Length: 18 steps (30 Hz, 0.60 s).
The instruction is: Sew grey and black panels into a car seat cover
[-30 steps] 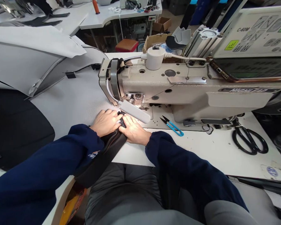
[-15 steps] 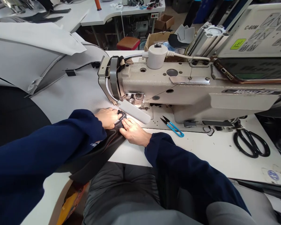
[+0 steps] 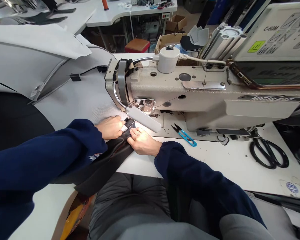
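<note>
Dark upholstery material (image 3: 107, 160) with a reddish stitch line lies under the lit head of the sewing machine (image 3: 202, 96). At its far edge sits a small black piece (image 3: 128, 122) beside a light strip. My left hand (image 3: 110, 127) is closed on the edge of the material, left of that piece. On the right side, my right hand (image 3: 143, 141) pinches the dark material with bent fingers. Both hands are just in front of the machine's light (image 3: 143, 119), which hides part of the needle area. A large grey panel (image 3: 85, 96) spreads to the left.
Blue thread snips (image 3: 186, 136) lie right of my right hand. Black-handled scissors (image 3: 268, 151) rest farther right on the white table (image 3: 215, 163). A control box (image 3: 277, 36) stands behind the machine. Beyond it are cardboard boxes (image 3: 168, 41) and a red stool (image 3: 137, 45).
My left hand has drawn back to the left, uncovering more of the small black piece. My right hand stays nearly in place, its fingers more bent.
</note>
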### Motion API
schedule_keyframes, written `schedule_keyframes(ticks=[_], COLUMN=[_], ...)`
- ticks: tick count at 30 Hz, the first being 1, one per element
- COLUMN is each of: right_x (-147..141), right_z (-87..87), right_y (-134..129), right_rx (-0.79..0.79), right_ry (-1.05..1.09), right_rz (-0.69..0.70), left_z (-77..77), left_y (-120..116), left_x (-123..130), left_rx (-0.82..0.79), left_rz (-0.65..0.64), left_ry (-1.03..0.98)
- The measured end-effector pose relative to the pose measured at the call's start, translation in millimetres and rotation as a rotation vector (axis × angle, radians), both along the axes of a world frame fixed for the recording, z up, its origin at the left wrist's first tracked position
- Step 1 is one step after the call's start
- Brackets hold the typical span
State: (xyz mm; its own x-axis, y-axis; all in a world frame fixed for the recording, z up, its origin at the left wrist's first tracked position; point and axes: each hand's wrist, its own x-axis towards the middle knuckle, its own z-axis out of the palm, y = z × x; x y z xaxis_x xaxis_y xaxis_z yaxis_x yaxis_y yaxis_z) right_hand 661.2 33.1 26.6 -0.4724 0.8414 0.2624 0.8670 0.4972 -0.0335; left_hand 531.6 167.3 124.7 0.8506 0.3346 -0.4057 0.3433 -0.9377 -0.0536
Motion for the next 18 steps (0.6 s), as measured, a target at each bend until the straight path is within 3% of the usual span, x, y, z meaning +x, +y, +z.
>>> schedule_keyframes(ticks=[5, 12, 18], right_x=[-7, -10, -12], right_z=[-0.4, -7.2, -0.8], right_y=[-6, -2, 1], right_rx=[-0.010, 0.023, 0.014], right_ry=[-0.003, 0.018, -0.001], right_rz=[-0.031, -0.041, -0.023], left_z=[6.5, 0.0, -11.0], left_y=[-12, -10, -12], left_x=[10, 3, 14], left_rx=[0.066, 0.022, 0.101], left_rz=[-0.057, -0.031, 0.024], left_ry=[0.177, 0.024, -0.059])
